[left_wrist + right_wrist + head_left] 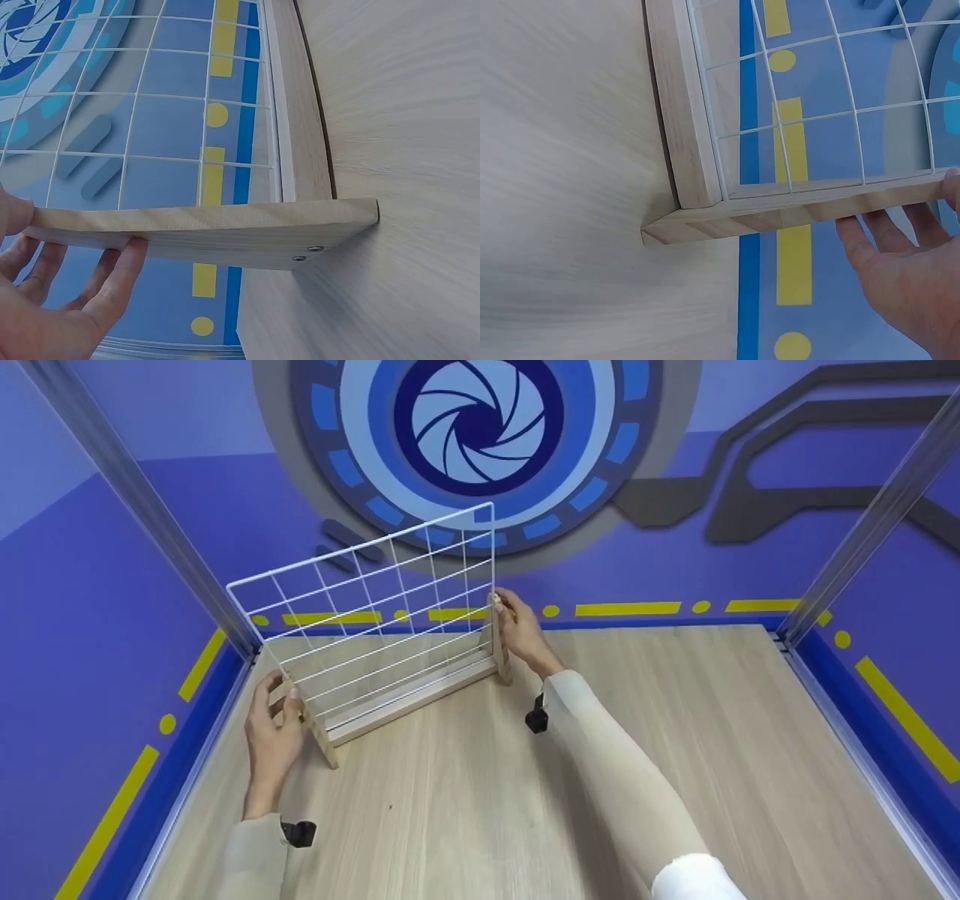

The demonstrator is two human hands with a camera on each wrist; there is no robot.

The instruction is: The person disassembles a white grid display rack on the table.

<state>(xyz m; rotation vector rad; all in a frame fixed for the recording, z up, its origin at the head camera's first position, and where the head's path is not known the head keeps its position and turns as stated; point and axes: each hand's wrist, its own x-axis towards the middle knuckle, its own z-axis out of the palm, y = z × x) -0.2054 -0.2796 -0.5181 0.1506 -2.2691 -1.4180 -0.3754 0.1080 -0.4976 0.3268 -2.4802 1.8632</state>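
A white wire grid [360, 545] stands tilted back in a light wooden stand, with a base rail [416, 698] along its lower edge. My left hand [271, 731] grips the left wooden side piece [217, 232], thumb on one face and fingers on the other. Two screw heads show low on that piece in the left wrist view. At the far end, my right hand [523, 634] holds the right wooden side piece [765, 220] near its top, with fingers along the outer face. The stand sits at an angle, its left end closer to me.
The wood-grain tabletop [480, 810] spreads out in front and to the right. Blue printed walls [585, 562] rise at the back and both sides, with metal posts [870, 521] at the corners. A dark wrist camera [536, 716] hangs by each sleeve.
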